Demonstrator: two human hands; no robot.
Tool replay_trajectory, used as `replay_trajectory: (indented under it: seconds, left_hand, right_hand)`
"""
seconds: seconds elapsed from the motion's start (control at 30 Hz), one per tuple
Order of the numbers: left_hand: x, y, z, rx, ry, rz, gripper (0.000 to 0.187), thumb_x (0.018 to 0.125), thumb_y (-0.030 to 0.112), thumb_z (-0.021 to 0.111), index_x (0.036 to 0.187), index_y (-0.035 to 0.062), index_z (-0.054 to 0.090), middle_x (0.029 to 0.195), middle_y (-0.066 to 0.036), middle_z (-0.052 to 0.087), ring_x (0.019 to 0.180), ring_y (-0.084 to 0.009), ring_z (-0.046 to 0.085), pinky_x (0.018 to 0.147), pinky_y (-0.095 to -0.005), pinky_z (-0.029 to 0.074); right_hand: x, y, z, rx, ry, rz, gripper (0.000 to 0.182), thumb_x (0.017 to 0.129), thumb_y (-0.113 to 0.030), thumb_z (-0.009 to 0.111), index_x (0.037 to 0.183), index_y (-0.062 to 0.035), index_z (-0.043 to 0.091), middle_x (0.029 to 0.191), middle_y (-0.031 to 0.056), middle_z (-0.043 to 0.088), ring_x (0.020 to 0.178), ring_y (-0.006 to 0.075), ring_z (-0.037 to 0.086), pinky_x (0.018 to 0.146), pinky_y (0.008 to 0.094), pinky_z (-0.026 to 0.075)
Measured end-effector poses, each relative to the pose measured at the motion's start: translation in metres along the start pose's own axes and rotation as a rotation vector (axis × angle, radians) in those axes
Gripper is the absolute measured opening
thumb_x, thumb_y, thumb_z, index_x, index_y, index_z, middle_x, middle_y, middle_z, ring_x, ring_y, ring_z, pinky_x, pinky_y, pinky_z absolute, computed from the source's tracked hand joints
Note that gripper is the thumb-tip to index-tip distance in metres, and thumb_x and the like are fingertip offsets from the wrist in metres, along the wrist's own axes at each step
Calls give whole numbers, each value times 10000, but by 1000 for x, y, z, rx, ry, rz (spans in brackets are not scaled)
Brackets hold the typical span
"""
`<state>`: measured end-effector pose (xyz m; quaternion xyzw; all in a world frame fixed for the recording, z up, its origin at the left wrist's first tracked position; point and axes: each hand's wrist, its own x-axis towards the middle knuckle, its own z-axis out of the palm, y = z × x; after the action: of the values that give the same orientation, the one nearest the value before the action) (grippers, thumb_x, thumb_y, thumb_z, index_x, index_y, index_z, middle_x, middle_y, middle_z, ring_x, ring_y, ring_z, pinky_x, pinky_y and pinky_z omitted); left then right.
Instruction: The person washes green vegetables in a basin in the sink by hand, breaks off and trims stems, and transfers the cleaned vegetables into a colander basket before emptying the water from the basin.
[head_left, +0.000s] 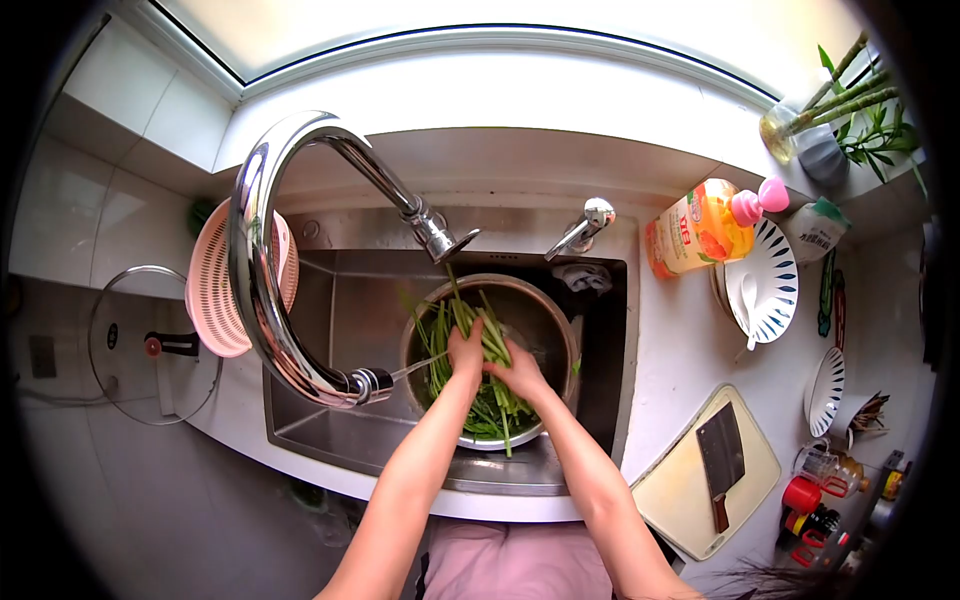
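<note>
Long-stemmed leafy greens (490, 405) lie in a round metal basin (568, 365) that stands in the sink. My left hand (464, 352) is closed around a bunch of the stems, on the bunch's left side. Close beside it, my right hand (519, 372) grips the same greens from the right. Stems stick up past my fingers, and the leaves hang toward the near rim. From the curved chrome faucet (262, 250) at the left, a thin stream of water runs toward the basin near my left hand. My fingertips are partly hidden among the stems.
The steel sink (345, 330) surrounds the basin, with a grey cloth (582, 278) at its back right. Pink strainers (215, 285) stand at the left. A cleaver (720, 455) lies on a cutting board (665, 495) at the right, below an orange soap bottle (690, 235) and patterned dishes (775, 285).
</note>
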<state>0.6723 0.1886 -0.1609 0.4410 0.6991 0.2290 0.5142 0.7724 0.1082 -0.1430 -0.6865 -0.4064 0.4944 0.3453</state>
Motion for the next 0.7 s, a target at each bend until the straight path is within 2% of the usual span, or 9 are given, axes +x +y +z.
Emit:
replay_trajectory:
  seconds: [0.07, 0.17, 0.2, 0.23, 0.37, 0.5, 0.63, 0.67, 0.7]
  left_hand:
    - [-16, 23, -14, -80, -72, 14, 386, 931, 316, 541, 1129, -15, 554, 966, -168, 643, 897, -267, 604, 720, -360, 452]
    - [-43, 43, -36, -315, -145, 6, 361, 953, 293, 513, 1131, -18, 556, 1010, -140, 626, 899, -190, 575, 737, -305, 458]
    - [-41, 40, -47, -244, -240, -46, 350, 946, 257, 492, 1199, 17, 518, 1015, -111, 626, 892, -178, 607, 586, -248, 483]
    - [-44, 36, -49, -244, -240, -41, 350, 946, 257, 492, 1199, 17, 518, 1015, -111, 626, 892, -178, 607, 586, -248, 483]
    - [-54, 27, -56, -442, -477, -218, 444, 957, 194, 397, 1366, 30, 341, 1234, -125, 511, 987, -215, 583, 693, -370, 567]
    - [-64, 19, -60, -385, -633, -171, 402, 972, 190, 386, 1343, 35, 384, 1240, -98, 515, 1048, -200, 559, 770, -372, 550]
    - [-65, 12, -65, -340, -768, -224, 433, 956, 181, 394, 1362, 31, 388, 1308, -68, 483, 1119, -177, 514, 868, -395, 504]
    - [-67, 12, -67, -371, -720, -190, 457, 939, 159, 393, 1380, 40, 376, 1340, -88, 457, 1162, -174, 481, 933, -394, 441]
    - [-68, 12, -69, -404, -672, -156, 486, 922, 137, 392, 1399, 49, 363, 1373, -108, 431, 1205, -172, 449, 998, -394, 378]
  right_hand:
    - [-8, -7, -9, 28, 71, -37, 641, 747, -257, 711, 1290, -31, 457, 1190, 224, 570, 1109, 359, 549, 916, 388, 444]
    - [-12, -6, -19, 113, 176, -105, 626, 766, -244, 695, 1305, -42, 451, 1210, 226, 546, 1102, 395, 529, 911, 419, 438]
    - [-13, -5, -22, -121, 196, -52, 615, 771, -238, 689, 1309, -54, 455, 1232, 216, 520, 1115, 400, 502, 916, 439, 422]
    - [-12, -4, -24, -354, 214, 1, 605, 776, -231, 682, 1314, -67, 459, 1255, 207, 494, 1127, 405, 475, 922, 459, 407]
    - [-14, -49, -27, -526, 531, -195, 462, 787, -217, 656, 1221, -91, 556, 1301, 161, 445, 1168, 342, 413, 938, 472, 362]
    - [-7, -63, -7, -318, 428, -258, 316, 808, -264, 645, 1067, -83, 657, 1210, 105, 542, 1160, 291, 438, 900, 431, 358]
    - [0, -55, 2, -120, 351, -204, 250, 801, -224, 673, 966, -36, 660, 939, 103, 642, 895, 263, 602, 775, 371, 452]
    - [1, -55, -3, 208, 289, -131, 210, 820, -198, 675, 920, -17, 643, 800, 89, 648, 727, 192, 624, 661, 307, 478]
    - [5, -48, -8, 402, 162, -25, 175, 856, -191, 652, 895, -23, 626, 791, 53, 653, 717, 106, 602, 643, 254, 468]
